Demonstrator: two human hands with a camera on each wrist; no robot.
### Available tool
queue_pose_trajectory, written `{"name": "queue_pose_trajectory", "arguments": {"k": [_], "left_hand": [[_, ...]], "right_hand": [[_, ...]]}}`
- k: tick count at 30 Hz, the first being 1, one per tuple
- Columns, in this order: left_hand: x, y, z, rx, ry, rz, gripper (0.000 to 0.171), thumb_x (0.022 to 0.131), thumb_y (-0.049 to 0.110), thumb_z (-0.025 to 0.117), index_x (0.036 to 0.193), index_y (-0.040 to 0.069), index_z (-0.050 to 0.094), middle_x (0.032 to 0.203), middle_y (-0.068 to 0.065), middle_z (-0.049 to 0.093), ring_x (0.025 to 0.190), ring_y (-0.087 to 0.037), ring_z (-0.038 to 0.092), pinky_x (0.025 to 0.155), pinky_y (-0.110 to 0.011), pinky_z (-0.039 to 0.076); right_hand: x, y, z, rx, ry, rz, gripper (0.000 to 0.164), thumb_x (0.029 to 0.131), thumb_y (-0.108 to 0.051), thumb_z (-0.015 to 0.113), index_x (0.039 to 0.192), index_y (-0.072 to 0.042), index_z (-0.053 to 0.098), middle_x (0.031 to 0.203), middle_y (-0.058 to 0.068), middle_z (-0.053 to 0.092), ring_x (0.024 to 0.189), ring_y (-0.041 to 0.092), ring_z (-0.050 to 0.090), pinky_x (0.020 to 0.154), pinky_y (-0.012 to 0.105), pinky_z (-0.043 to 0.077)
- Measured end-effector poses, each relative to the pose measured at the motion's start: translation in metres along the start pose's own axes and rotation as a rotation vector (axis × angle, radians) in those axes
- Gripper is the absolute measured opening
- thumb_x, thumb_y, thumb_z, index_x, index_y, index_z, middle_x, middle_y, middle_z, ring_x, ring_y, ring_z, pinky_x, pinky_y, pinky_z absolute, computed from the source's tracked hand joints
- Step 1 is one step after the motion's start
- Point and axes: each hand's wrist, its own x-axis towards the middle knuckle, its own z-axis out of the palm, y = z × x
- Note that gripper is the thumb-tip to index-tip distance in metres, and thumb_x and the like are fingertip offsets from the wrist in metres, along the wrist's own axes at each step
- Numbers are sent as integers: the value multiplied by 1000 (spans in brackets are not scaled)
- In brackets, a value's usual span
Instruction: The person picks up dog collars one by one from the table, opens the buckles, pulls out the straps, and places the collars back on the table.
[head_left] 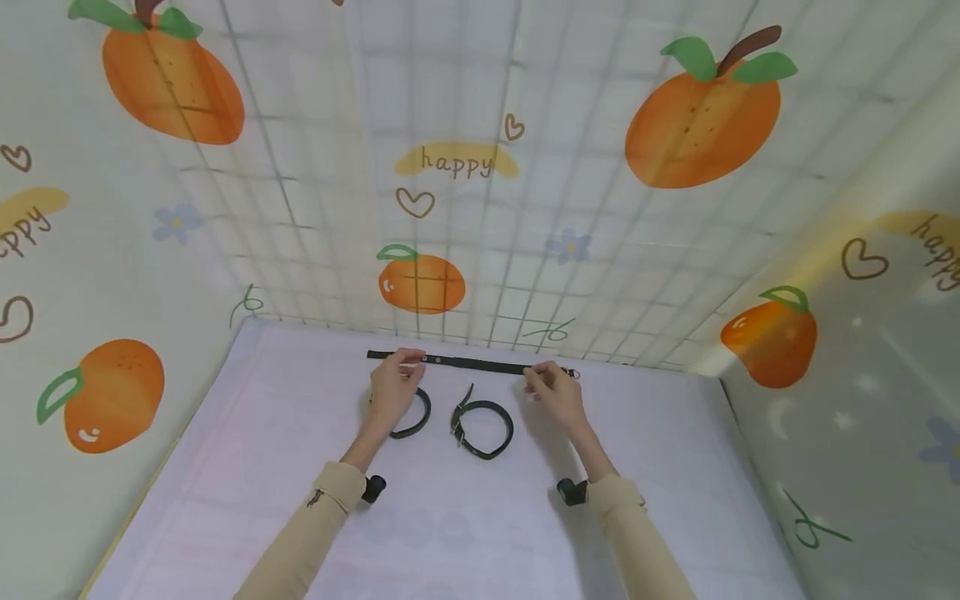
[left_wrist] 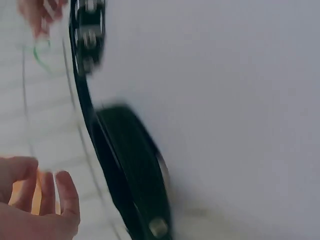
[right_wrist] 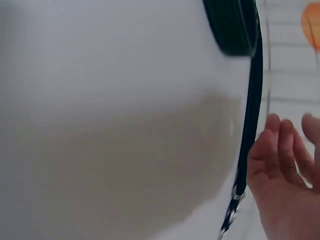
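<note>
A straight dark collar [head_left: 487, 365] lies along the back of the white table, its metal buckle end [head_left: 573, 374] at the right. My left hand [head_left: 393, 385] is over its left part. In the left wrist view, that hand's thumb and fingers [left_wrist: 70, 197] stand apart with nothing between them. Near the buckle end is my right hand [head_left: 555, 392], fingers loosely bent. The right wrist view shows a gap between its thumb and fingers, with the collar [right_wrist: 251, 120] running beside them. Two looped collars lie in front; the left one [head_left: 425, 421] is partly hidden by my left hand, the other [head_left: 512, 429] is buckled.
The white table [head_left: 465, 533] meets a wall covering [head_left: 480, 283] with grid lines and printed oranges right behind the straight collar. Side walls [head_left: 847, 450] rise at left and right. Small black wrist cameras [head_left: 572, 492] sit below both cuffs.
</note>
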Motion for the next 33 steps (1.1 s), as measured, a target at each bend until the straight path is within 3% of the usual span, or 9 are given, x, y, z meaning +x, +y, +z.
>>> {"name": "queue_pose_trajectory", "arguments": {"k": [1, 5, 8, 11, 15, 20, 26, 33], "left_hand": [[-5, 5, 5, 33, -39, 21, 20, 102, 12, 73, 122, 8, 77, 111, -15, 80, 95, -31, 80, 84, -45, 67], [-24, 17, 26, 241, -192, 139, 21, 104, 18, 74, 122, 9, 78, 104, -10, 82, 94, -28, 77, 101, -54, 60], [-37, 20, 38, 387, -249, 225, 20, 103, 20, 75, 118, 8, 77, 99, -8, 82, 93, -27, 75, 105, -51, 54], [-47, 22, 46, 466, -237, 276, 17, 102, 22, 77, 111, 8, 78, 94, -7, 81, 88, -29, 73, 100, -49, 55], [-55, 23, 50, 520, -183, 318, 12, 99, 22, 80, 103, 11, 78, 89, -6, 80, 83, -28, 68, 92, -46, 58], [-58, 24, 52, 547, -177, 334, 13, 97, 19, 83, 106, 11, 79, 95, -9, 78, 83, -28, 62, 72, -35, 51], [-58, 25, 51, 502, -182, 297, 11, 98, 13, 79, 107, 9, 77, 95, -10, 76, 86, -31, 64, 74, -37, 54], [-64, 33, 40, 369, -189, 176, 17, 103, 16, 74, 119, 10, 72, 104, -8, 77, 98, -29, 70, 79, -36, 59]], "right_hand": [[-2, -3, 3, -16, -21, -23, 33, 108, -38, 67, 121, -7, 71, 105, 16, 81, 91, 29, 80, 74, 29, 63], [-10, -15, 13, -105, -113, -124, 26, 104, -34, 74, 118, -12, 75, 105, 9, 82, 96, 27, 79, 81, 35, 62], [-15, -21, 21, -160, -190, -194, 24, 101, -32, 77, 115, -12, 77, 104, 6, 82, 97, 23, 78, 84, 37, 63], [-20, -24, 26, -183, -256, -239, 24, 100, -30, 79, 114, -11, 78, 105, 6, 81, 96, 21, 77, 81, 32, 63], [-24, -23, 30, -181, -266, -240, 22, 97, -22, 83, 114, -9, 78, 112, 10, 76, 97, 23, 78, 77, 27, 64], [-26, -19, 33, -194, -257, -228, 22, 97, -12, 81, 118, -7, 77, 111, 12, 76, 97, 25, 79, 79, 31, 65], [-30, -21, 32, -185, -242, -253, 20, 102, -8, 73, 121, -6, 77, 112, 13, 75, 98, 25, 76, 80, 31, 65], [-44, -30, 27, -136, -106, -331, 17, 101, -6, 74, 118, -5, 77, 111, 13, 74, 100, 27, 76, 79, 30, 65]]}}
